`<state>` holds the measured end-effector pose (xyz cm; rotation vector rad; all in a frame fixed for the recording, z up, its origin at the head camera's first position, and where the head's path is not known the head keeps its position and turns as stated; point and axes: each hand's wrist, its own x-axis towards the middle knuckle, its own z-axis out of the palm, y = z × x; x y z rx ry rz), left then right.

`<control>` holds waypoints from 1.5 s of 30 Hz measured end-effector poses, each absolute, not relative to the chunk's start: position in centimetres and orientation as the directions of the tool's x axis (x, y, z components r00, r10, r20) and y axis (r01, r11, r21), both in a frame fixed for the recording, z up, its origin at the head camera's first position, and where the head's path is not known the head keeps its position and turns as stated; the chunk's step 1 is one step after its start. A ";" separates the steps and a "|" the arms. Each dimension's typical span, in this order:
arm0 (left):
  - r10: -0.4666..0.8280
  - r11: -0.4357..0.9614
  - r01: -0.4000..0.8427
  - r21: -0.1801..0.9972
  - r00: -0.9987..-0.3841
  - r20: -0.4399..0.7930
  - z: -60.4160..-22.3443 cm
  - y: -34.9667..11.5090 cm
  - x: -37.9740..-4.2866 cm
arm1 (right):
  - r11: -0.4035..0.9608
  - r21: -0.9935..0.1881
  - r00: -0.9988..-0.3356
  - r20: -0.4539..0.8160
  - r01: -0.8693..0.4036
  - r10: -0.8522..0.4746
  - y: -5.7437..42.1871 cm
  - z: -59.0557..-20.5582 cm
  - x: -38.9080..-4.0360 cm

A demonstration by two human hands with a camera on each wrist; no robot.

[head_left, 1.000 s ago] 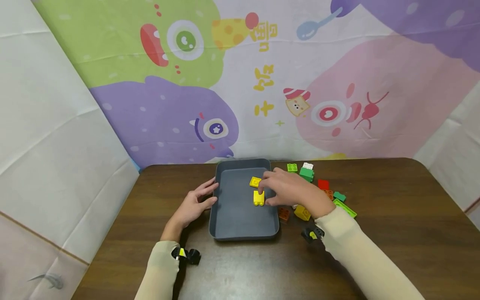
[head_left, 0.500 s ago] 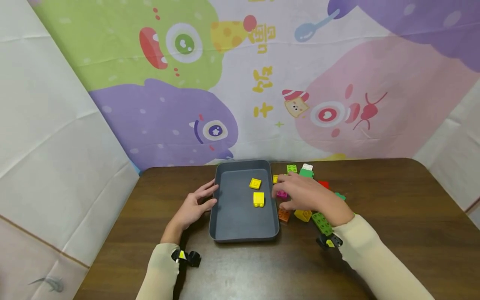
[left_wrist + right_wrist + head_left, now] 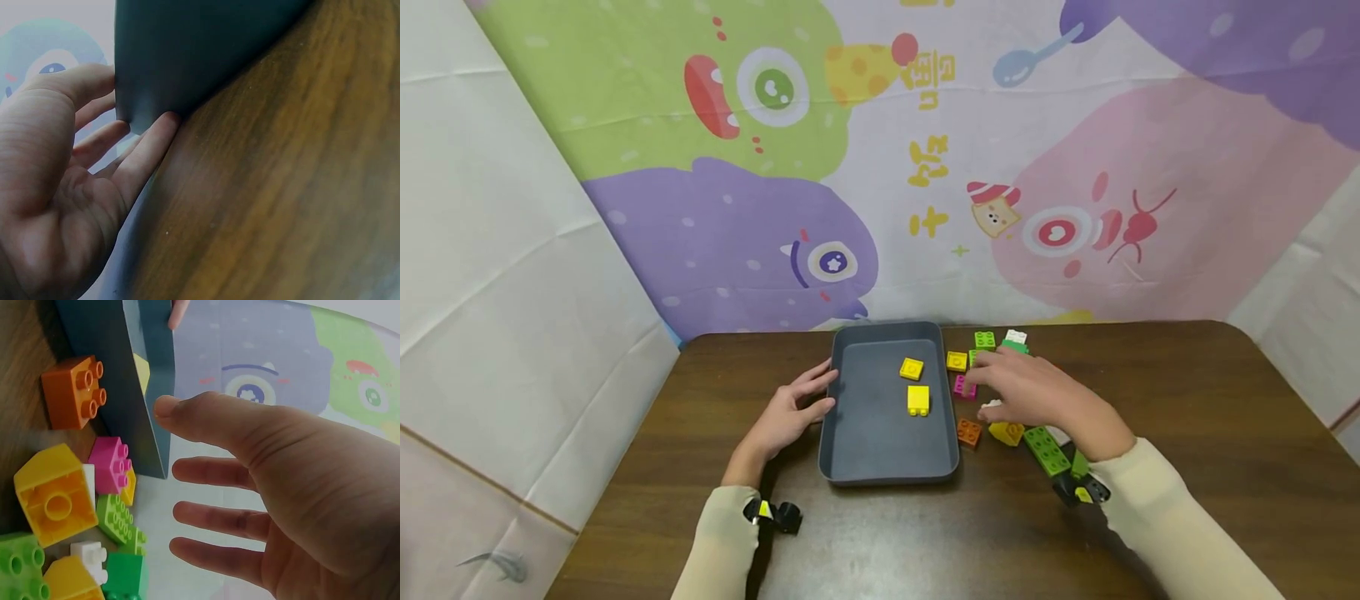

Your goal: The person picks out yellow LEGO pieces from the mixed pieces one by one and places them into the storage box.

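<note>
A dark grey tray [image 3: 865, 450] lies on the table with two yellow toy bricks in it: a thicker one [image 3: 918, 400] and a flat one [image 3: 912, 369]. Against the tray's left wall rests my left hand [image 3: 778, 427], its fingers extended along the side; the left wrist view shows fingertips at the wall's lower corner. My right hand [image 3: 1037, 393] hovers over the loose bricks right of the tray. In the right wrist view its fingers are apart with nothing between them. Near them are a pink brick [image 3: 109, 465], an orange brick [image 3: 72, 390] and a yellow sloped brick [image 3: 56, 494].
Several more bricks lie by the right hand, among them a yellow flat one [image 3: 957, 361], a lime one [image 3: 984, 340], a white one [image 3: 1017, 336] and a long green one [image 3: 1047, 450]. A patterned cloth [image 3: 925, 283] hangs behind the wooden table [image 3: 865, 542].
My right hand has moved right, from over the yellow brick in the tray to over the loose bricks. My left hand stays at the tray's left side.
</note>
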<state>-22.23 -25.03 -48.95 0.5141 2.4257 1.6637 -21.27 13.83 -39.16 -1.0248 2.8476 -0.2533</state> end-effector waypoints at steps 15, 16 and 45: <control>0.363 0.293 0.200 0.935 -0.928 0.085 -49.2 -25.1 -22.4 | 0.795 -0.188 -0.811 0.010 -0.577 -0.586 16.9 -38.6 -21.4; 0.364 0.292 0.202 0.935 -0.927 0.086 -49.3 -25.1 -22.4 | 0.794 -0.190 -0.810 0.015 -0.577 -0.586 17.0 -38.5 -21.4; 0.363 0.303 0.190 0.934 -0.929 0.072 -48.9 -25.1 -22.2 | 0.747 -0.330 -0.788 -0.016 -0.578 -0.616 20.2 -41.1 -21.1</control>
